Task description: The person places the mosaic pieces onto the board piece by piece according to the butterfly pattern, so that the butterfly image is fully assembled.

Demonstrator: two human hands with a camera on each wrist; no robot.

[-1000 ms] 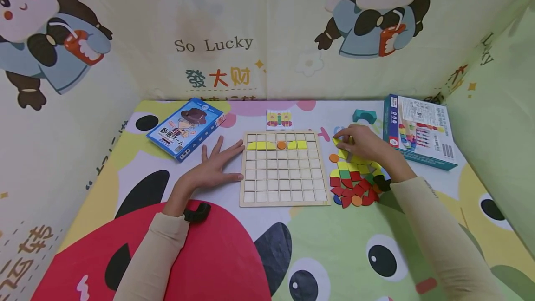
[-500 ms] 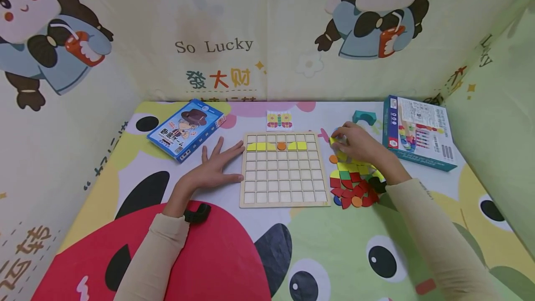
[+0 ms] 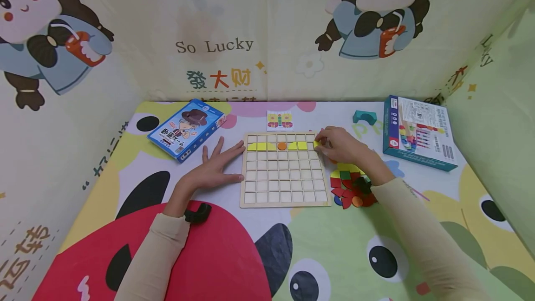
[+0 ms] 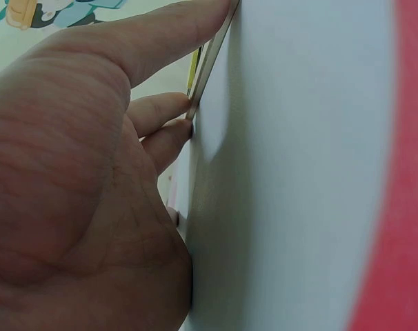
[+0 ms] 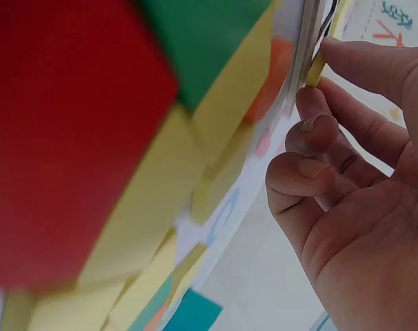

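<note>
A wooden grid board [image 3: 285, 206] lies flat on the table, with yellow tiles [image 3: 261, 146] and an orange disc [image 3: 282, 146] in its second row from the top. My left hand [image 3: 213, 167] has its fingers spread and touches the board's left edge with fingertips and thumb. Between thumb and forefinger, my right hand [image 3: 343, 145] pinches a yellow tile [image 5: 315, 73] at the right end of that row. A pile of red, yellow and green pieces [image 3: 347, 192] lies beside the board, partly hidden under the right hand and wrist.
Behind the board is a small butterfly picture card [image 3: 279, 120]. A blue box [image 3: 186, 129] lies at the back left, another box [image 3: 420, 131] at the back right. Near that one sits a teal arch block [image 3: 364, 117].
My right hand has moved left from the pile to the board's right edge, carrying a yellow tile. The left hand has stayed in place.
</note>
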